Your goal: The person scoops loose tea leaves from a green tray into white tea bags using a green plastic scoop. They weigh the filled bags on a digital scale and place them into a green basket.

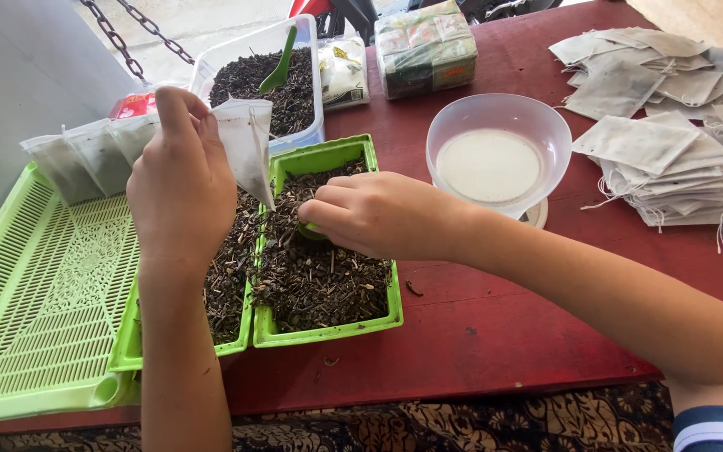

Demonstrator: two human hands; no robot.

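My left hand [179,184] holds an empty white paper tea bag [247,146] upright above two green trays. My right hand [374,215] is closed on a small green scoop [311,230], pressed into the loose dark tea leaves in the right green tray [328,333]. The left green tray [127,347], also filled with leaves, lies partly hidden under my left forearm. The bag's mouth hangs just left of my right hand.
A clear tub [311,50] of tea leaves with a green spoon [281,63] stands behind. A clear bowl [498,151] sits on a scale, stacked empty tea bags [667,159] lie right, filled bags [85,155] on a green mesh tray [35,301] left, packaged boxes [426,50] behind.
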